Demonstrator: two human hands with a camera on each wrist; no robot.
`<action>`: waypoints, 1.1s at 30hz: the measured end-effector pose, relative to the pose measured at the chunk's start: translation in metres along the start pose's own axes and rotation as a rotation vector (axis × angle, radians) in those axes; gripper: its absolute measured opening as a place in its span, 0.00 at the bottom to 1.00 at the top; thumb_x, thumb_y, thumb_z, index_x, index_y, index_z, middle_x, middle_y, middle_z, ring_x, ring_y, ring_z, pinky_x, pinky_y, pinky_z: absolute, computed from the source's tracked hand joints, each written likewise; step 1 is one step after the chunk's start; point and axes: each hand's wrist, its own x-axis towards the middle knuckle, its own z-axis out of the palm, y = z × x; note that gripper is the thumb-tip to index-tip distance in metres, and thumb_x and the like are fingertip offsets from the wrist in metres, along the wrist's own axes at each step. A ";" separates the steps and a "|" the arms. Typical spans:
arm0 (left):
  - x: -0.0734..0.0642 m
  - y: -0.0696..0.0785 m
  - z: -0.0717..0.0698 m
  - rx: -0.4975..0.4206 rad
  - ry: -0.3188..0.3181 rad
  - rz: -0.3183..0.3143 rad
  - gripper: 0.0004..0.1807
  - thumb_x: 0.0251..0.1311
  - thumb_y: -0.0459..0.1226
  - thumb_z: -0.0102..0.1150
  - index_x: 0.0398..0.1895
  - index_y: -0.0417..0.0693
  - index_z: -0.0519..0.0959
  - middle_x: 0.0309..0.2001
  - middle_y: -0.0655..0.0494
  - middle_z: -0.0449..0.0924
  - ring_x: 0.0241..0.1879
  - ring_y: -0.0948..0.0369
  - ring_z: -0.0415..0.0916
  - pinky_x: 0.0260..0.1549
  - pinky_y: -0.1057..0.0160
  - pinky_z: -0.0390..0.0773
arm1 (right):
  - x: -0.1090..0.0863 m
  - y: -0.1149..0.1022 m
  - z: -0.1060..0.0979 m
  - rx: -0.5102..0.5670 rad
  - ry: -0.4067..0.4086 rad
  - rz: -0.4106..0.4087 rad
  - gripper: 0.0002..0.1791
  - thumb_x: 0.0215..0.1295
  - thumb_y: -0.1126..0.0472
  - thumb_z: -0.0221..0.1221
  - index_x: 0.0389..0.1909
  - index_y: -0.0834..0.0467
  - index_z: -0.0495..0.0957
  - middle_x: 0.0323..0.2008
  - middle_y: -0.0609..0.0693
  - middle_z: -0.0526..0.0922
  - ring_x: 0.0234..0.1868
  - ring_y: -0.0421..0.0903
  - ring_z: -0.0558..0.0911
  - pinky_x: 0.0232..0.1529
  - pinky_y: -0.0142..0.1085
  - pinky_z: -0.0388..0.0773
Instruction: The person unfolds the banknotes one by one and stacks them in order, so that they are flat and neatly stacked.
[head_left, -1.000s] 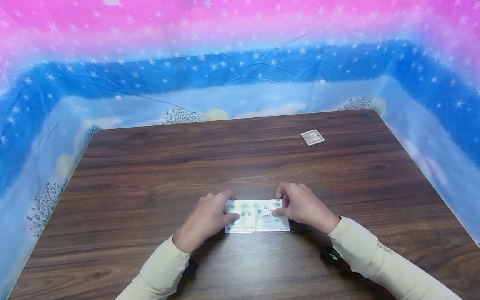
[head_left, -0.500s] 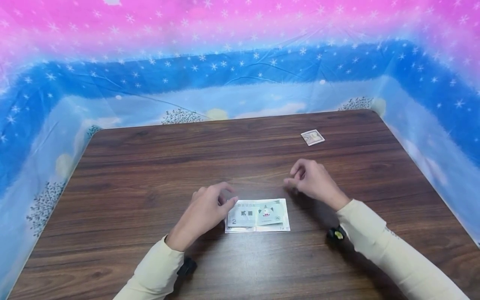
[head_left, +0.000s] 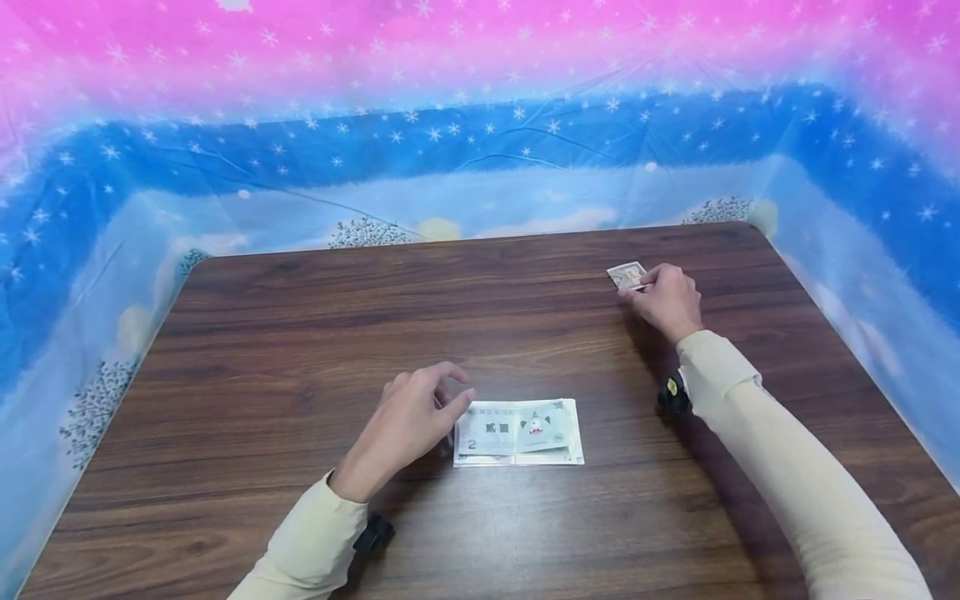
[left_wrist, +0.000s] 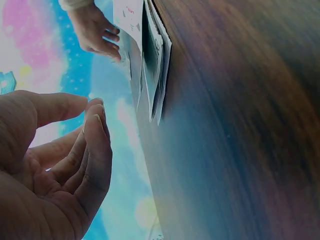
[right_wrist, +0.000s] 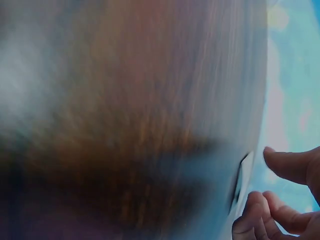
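Pale green banknotes (head_left: 517, 433), folded edges showing in the left wrist view, lie stacked on the table with a note marked 2 on top. My left hand (head_left: 408, 421) hovers at the stack's left end, fingers loosely curled and thumb forward, holding nothing. Toward the back right lies a small folded brownish banknote (head_left: 626, 275). Over its near right edge is my right hand (head_left: 670, 302), thumb and forefinger at the paper. The right wrist view has the thumb (right_wrist: 287, 165) and fingers apart, beside the folded note (right_wrist: 243, 180); whether they touch it I cannot tell.
The brown wooden table (head_left: 300, 333) has its far edge just behind the folded note. A pink and blue snowflake cloth (head_left: 450, 125) hangs around the back and sides. Both wrists carry small black cameras (head_left: 673, 396).
My right hand has let go of the stacked banknotes and travelled back and right to the small folded note. The left hand has lifted slightly off the stack and stays beside it.
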 end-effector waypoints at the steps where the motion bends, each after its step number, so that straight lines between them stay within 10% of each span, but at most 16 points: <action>1: 0.000 0.000 0.000 -0.004 -0.002 -0.001 0.11 0.67 0.40 0.65 0.49 0.48 0.84 0.24 0.64 0.82 0.21 0.67 0.74 0.29 0.60 0.74 | 0.003 0.002 0.000 -0.002 0.006 0.018 0.28 0.64 0.50 0.67 0.49 0.72 0.80 0.46 0.69 0.82 0.48 0.65 0.79 0.54 0.60 0.73; 10: 0.000 -0.001 -0.002 -0.027 -0.017 -0.015 0.13 0.67 0.40 0.65 0.51 0.47 0.83 0.23 0.63 0.82 0.17 0.66 0.74 0.22 0.62 0.74 | 0.020 0.010 0.006 -0.011 0.024 0.126 0.31 0.59 0.41 0.69 0.33 0.70 0.83 0.37 0.67 0.81 0.41 0.64 0.78 0.49 0.58 0.75; 22: 0.000 0.000 -0.002 -0.021 -0.028 -0.030 0.13 0.68 0.42 0.64 0.52 0.48 0.83 0.23 0.64 0.81 0.17 0.65 0.74 0.27 0.60 0.73 | 0.026 0.008 0.007 0.057 -0.008 0.215 0.33 0.57 0.48 0.72 0.49 0.73 0.81 0.52 0.71 0.79 0.54 0.67 0.75 0.59 0.58 0.71; 27: 0.001 0.000 -0.002 -0.018 -0.027 -0.029 0.13 0.68 0.42 0.64 0.51 0.49 0.84 0.23 0.64 0.81 0.17 0.65 0.73 0.32 0.57 0.74 | 0.026 0.011 0.009 0.173 0.072 0.236 0.20 0.61 0.57 0.67 0.47 0.70 0.82 0.44 0.66 0.84 0.48 0.63 0.80 0.53 0.53 0.76; 33: 0.001 0.000 -0.003 -0.021 -0.009 -0.023 0.10 0.67 0.41 0.65 0.48 0.50 0.84 0.23 0.66 0.80 0.22 0.66 0.75 0.48 0.50 0.72 | 0.024 0.012 0.009 0.563 0.049 0.288 0.14 0.65 0.69 0.62 0.49 0.70 0.75 0.34 0.57 0.81 0.23 0.39 0.84 0.29 0.33 0.85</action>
